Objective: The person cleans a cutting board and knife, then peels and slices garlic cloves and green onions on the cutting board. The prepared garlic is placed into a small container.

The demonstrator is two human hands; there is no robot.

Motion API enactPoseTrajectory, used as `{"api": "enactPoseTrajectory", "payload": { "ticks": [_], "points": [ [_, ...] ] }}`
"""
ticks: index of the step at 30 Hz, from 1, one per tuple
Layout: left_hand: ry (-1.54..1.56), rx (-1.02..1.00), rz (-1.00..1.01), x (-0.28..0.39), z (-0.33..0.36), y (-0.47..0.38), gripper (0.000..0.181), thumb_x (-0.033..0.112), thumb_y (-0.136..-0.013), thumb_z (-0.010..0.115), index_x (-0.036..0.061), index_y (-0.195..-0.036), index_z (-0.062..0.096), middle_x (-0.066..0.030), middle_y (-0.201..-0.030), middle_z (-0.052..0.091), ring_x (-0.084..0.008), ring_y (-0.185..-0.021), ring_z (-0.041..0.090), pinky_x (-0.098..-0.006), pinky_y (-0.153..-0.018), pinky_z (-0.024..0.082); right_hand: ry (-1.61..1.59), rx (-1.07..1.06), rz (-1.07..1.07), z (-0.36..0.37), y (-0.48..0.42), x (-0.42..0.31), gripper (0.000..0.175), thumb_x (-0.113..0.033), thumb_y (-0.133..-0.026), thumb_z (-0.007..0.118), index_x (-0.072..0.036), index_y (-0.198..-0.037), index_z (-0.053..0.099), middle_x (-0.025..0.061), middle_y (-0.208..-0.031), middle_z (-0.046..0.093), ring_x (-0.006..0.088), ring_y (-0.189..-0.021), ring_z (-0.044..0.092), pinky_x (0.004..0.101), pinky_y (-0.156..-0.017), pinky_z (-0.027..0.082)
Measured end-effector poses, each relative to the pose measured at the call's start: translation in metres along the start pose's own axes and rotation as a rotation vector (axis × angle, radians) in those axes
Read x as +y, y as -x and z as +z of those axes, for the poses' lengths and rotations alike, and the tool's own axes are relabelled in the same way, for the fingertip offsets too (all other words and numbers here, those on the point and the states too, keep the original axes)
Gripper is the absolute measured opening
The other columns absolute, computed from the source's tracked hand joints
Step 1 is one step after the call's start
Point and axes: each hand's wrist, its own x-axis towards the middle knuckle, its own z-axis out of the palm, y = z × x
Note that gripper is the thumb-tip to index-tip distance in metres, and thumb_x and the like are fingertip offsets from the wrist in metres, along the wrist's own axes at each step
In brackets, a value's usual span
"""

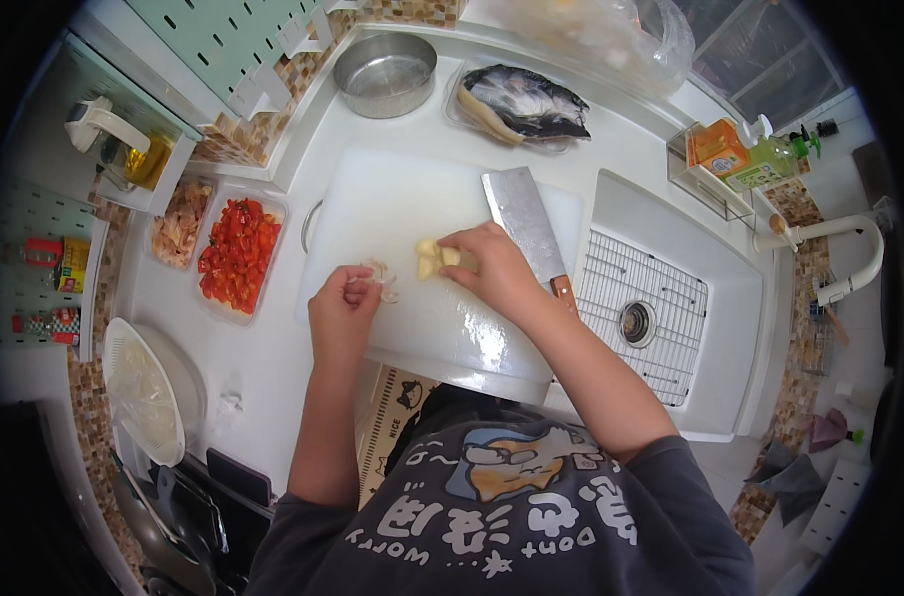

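Several pale, peeled garlic cloves [426, 266] sit in a small cluster on the white cutting board [392, 194]. My right hand [491, 270] reaches over them from the right, with thumb and forefinger closed around one clove at the cluster's edge. To the left of the cloves lies a loose heap of thin garlic peels [382, 281]. The curled fingers of my left hand [345, 304] pinch at this heap's left side. A cleaver [522, 216] with a wooden handle rests on the board's right side, its handle partly under my right forearm.
Left of the board stand a plastic tub of chopped red peppers [239, 253] and a tub of sliced meat [181, 223]. Behind are a round metal pan [386, 74] and a piece of fish [526, 100] on a tray. A sink [727, 335] with a wire rack adjoins at right.
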Motion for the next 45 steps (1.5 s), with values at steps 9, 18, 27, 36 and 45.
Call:
{"api": "enactPoseTrajectory", "payload": {
  "ticks": [9,18,27,36,45],
  "points": [
    [-0.356,0.225,0.293,0.016,-0.005,0.004,0.034,0.015,-0.083,0.074,0.0061,-0.112,0.058,-0.0081,-0.092,0.060,-0.0214,-0.073,0.061,-0.0350,-0.066,0.051,0.455,-0.066,0.064,-0.035,0.035,0.006,0.029,-0.014,-0.072,0.076,-0.008,-0.099,0.069,0.0088,-0.100,0.055,0.0285,-0.102,0.050,0.0389,-0.089,0.045],
    [-0.219,-0.341,0.385,0.026,0.053,0.020,0.017,0.019,-0.087,0.071,0.0051,-0.097,0.069,-0.0090,-0.091,0.064,-0.0205,-0.071,0.063,-0.0318,-0.062,0.050,0.162,-0.006,0.100,-0.030,0.053,0.004,0.021,-0.017,-0.073,0.077,-0.011,-0.088,0.063,0.0027,-0.092,0.061,0.0234,-0.096,0.057,0.0366,-0.073,0.046],
    [-0.275,-0.292,0.497,0.033,0.054,0.014,0.015,0.016,-0.086,0.069,0.0026,-0.092,0.069,-0.0098,-0.085,0.065,-0.0265,-0.072,0.063,-0.0356,-0.066,0.051,-0.013,0.039,0.131,-0.034,0.048,-0.015,0.021,-0.017,-0.077,0.077,-0.008,-0.092,0.065,0.0036,-0.089,0.065,0.0193,-0.090,0.062,0.0330,-0.068,0.049],
    [0.320,-0.425,0.106,0.021,0.038,-0.006,0.009,0.006,-0.090,0.063,-0.0015,-0.094,0.066,-0.0048,-0.084,0.065,-0.0089,-0.068,0.059,-0.0233,-0.061,0.049,-1.158,-0.124,0.489,-0.022,0.032,-0.006,0.020,-0.008,-0.091,0.069,-0.002,-0.109,0.063,0.0075,-0.100,0.070,0.0147,-0.088,0.068,0.0239,-0.077,0.054],
    [0.512,-0.368,-0.169,0.016,0.032,-0.017,0.012,0.008,-0.089,0.060,-0.0017,-0.087,0.065,-0.0029,-0.079,0.066,-0.0063,-0.067,0.056,-0.0231,-0.061,0.047,-1.019,-0.024,0.473,-0.010,0.027,-0.001,0.026,-0.001,-0.085,0.072,-0.001,-0.110,0.062,0.0074,-0.099,0.068,0.0126,-0.091,0.065,0.0256,-0.081,0.053]
  ]
}}
